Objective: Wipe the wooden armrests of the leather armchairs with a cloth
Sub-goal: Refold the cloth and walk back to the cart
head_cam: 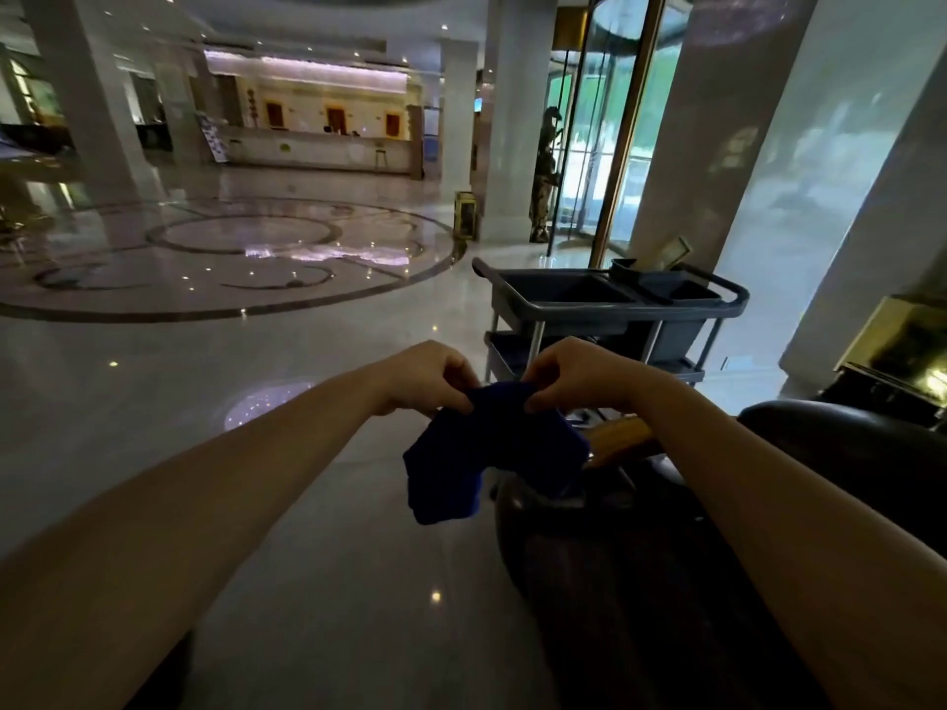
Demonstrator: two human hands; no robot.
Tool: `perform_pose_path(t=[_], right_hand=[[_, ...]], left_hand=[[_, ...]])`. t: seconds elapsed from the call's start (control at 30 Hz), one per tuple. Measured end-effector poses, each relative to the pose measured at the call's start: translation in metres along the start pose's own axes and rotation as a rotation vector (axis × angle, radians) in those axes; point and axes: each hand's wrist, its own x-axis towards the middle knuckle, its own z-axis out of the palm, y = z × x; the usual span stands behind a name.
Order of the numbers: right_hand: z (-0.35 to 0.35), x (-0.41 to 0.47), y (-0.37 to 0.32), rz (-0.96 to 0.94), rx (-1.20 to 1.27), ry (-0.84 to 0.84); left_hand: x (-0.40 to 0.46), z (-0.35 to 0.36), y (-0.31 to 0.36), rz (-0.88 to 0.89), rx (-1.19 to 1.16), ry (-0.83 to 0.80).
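A dark blue cloth (487, 453) hangs between my two hands in the middle of the view. My left hand (425, 376) pinches its upper left edge and my right hand (574, 374) pinches its upper right edge, both held in the air. Behind the cloth, a wooden armrest (620, 438) shows as a light brown strip, partly hidden by the cloth and my right forearm. It belongs to a dark leather armchair (640, 556) at lower right, seen dimly. The cloth hangs just in front of the armrest; whether it touches the wood I cannot tell.
A grey cleaning cart (610, 310) with tubs stands just beyond the armchair. Polished marble floor (256, 351) spreads to the left. White columns (512, 120) and a revolving glass door (599, 146) stand behind. A brass-topped stand (907, 345) sits at far right.
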Motion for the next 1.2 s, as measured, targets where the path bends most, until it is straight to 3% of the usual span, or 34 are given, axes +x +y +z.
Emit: perform_pose_path(t=[0.27,0.67,0.9,1.2], right_hand=[[-0.030,0.160,0.081,0.005,0.038,0.011],[-0.135,0.415,0.187,0.046,0.067,0.018],[-0.172,0.551,0.264,0.177,0.105,0.131],[-0.262,0.684,0.339,0.413,0.041,0.332]], left_hand=[[0.164,-0.055,-0.064,0.002,0.000,-0.004],[0.436,-0.167,-0.122,0.018,0.031,-0.026],[0.615,-0.216,-0.170,0.124,0.090,-0.134],[0.846,-0.282,-0.162,0.281,0.214,-0.285]])
